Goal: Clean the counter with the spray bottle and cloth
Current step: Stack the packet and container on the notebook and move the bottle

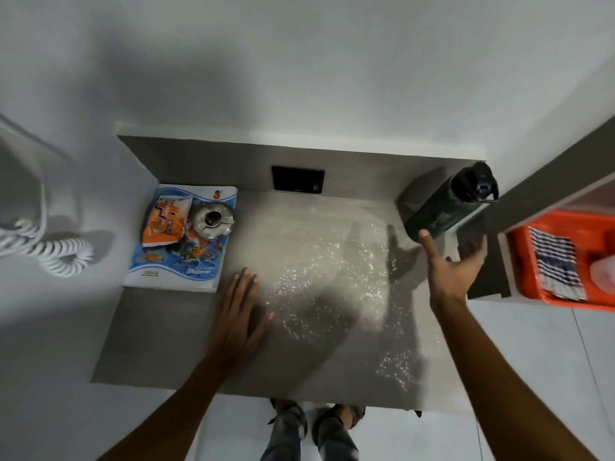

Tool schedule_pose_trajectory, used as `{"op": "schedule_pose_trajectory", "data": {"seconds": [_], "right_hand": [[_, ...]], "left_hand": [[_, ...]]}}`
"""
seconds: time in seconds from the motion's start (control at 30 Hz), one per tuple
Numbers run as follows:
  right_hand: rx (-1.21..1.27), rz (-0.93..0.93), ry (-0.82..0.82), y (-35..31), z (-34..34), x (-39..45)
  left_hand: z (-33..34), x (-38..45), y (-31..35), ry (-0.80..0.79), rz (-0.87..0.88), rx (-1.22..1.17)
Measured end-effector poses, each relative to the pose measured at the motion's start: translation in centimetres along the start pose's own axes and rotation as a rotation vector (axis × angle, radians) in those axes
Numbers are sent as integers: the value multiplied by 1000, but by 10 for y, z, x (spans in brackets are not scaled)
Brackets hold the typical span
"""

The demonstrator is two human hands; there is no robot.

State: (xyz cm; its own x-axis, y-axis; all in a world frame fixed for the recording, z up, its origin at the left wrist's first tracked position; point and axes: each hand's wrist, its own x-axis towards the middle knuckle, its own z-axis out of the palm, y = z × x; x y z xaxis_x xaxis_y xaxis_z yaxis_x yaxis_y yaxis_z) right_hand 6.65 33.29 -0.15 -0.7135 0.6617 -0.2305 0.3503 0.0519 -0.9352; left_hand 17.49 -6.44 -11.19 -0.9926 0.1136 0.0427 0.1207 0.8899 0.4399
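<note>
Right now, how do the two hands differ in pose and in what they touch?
The left hand lies palm down, flat on the counter at the edge of the wet droplets; the right hand is raised, palm turned up, fingers spread. The left hand touches only the counter; the right hand's fingertip is at the dark green spray bottle. Both are open and hold nothing.
</note>
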Motion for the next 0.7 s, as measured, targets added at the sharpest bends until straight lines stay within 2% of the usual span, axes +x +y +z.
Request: {"op": "schedule_pose_trajectory", "data": {"seconds": [0.17,0.3,0.43,0.7], "right_hand": [[-90,-177,-181,-23,-4,52],[-121,-214,-160,-29,3,58],[-135,-260,-163,-34,12,27],[-86,-289,-486,-50,106,-65]], "left_hand": [[8,-9,-9,15,-6,138],[14,-6,-11,26,13,178],[15,-8,-16,18,4,171],[12,-7,-17,-8,-8,164]]}}
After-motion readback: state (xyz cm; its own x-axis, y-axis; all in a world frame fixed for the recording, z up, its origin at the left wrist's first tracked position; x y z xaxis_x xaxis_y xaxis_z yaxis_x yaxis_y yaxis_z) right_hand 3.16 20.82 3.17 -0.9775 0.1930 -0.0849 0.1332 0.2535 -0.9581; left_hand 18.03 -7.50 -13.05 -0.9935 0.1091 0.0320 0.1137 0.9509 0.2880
